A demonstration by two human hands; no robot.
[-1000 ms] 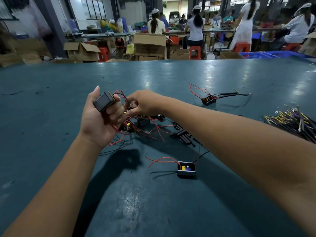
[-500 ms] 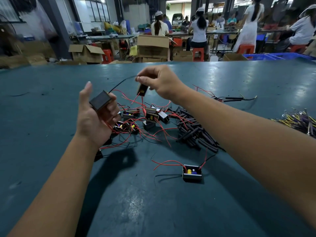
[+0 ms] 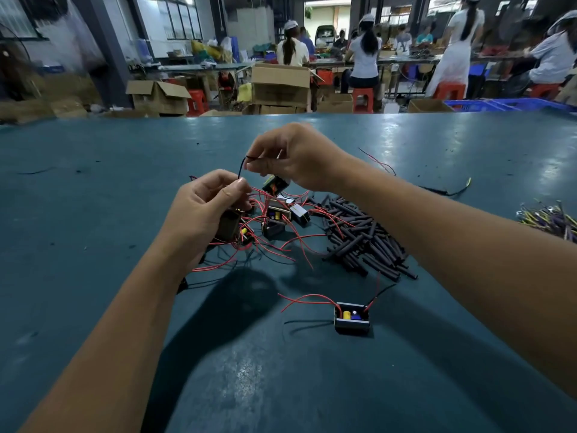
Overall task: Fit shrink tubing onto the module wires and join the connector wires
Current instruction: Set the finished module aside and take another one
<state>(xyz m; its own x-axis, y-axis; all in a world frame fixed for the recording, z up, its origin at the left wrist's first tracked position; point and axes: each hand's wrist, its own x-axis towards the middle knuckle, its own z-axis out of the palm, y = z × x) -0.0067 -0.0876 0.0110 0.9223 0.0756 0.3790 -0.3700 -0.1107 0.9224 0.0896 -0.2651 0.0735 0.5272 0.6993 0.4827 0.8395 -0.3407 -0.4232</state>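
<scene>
My left hand [image 3: 206, 210] grips a dark module [image 3: 229, 228] low in its palm, with thumb and fingers curled together above it. My right hand [image 3: 296, 157] pinches a thin black wire [image 3: 241, 165] that loops down toward my left fingertips. A second small module [image 3: 275, 185] hangs just under my right hand on its wires. Beneath both hands lies a heap of modules with red wires [image 3: 276, 221]. A pile of black shrink tubing [image 3: 363, 240] lies to the right of the heap. One single module [image 3: 352, 317] with red and black leads sits nearer to me.
A bundle of yellow and purple connector wires [image 3: 551, 218] lies at the right edge of the teal table [image 3: 93, 214]. A loose wired piece [image 3: 449, 190] rests further back right. Beyond the table are cardboard boxes, red stools and seated people.
My left hand turned over, its fingers closing over the module, and moved toward the right hand. My right hand came down and nearer, with the black wire now between both hands.
</scene>
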